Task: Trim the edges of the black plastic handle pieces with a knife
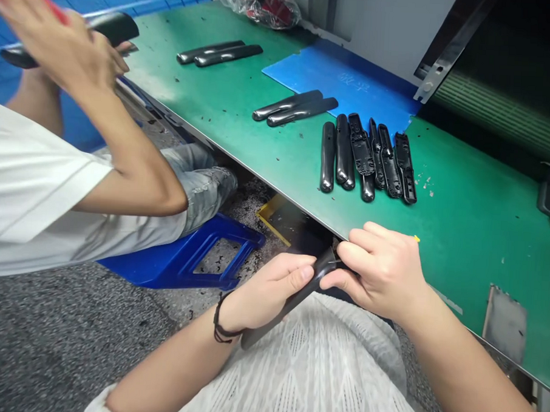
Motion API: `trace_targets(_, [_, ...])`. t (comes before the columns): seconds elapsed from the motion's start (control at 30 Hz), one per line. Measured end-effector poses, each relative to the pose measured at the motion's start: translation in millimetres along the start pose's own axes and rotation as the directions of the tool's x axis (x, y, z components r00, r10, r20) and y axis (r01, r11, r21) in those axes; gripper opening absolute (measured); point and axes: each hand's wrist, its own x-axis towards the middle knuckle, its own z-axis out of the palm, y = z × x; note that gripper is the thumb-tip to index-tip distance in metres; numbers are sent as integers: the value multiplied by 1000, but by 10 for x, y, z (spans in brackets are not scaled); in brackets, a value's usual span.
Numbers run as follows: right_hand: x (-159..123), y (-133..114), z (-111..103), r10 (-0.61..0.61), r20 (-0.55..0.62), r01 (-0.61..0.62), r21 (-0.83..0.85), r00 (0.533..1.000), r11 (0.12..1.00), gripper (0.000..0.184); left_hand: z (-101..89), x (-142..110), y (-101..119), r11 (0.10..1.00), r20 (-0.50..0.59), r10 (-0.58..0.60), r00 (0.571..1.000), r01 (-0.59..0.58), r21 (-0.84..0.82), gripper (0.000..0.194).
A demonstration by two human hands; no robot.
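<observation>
My left hand (274,288) is wrapped round a long, glossy black plastic housing (296,299), which slants across my lap with its far end near the table edge. My right hand (384,271) is closed in a fist against that far end, thumb close to the housing. What sits inside the right fist is mostly hidden; a small yellow tip (416,239) shows just behind its knuckles. On the green table ahead, several similar black housings (362,152) lie side by side, some with their ribbed insides facing up.
Two black housings (295,108) lie near a blue sheet (342,81), two more (220,53) farther left. A co-worker's hands (76,51) hold a black piece at left. A blue stool (181,256) stands below; a grey metal plate (504,322) rests at the right table edge (474,281).
</observation>
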Motion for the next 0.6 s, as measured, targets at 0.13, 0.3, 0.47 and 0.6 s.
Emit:
trace_targets(0.13, [-57,-39,93,-21,-150,1,-133,988,991,52,58,29,-50,994,-22,-20,1000,17,-110,53])
trace_targets(0.3, [-165,-63,206,-46,-300,41,-25,953,999,42,43,45,-29,990,-20,-50,999,46,-134,53])
trace_targets(0.47, [-279,-43,200,209,-259,-153,219,943,964,26,-4,54,2,999,-129,-43,991,43,1,54])
trace_targets(0.6, [-238,-89,116,458,-23,-385,504,889,773,22,34,104,9,950,-210,82,974,-13,312,51])
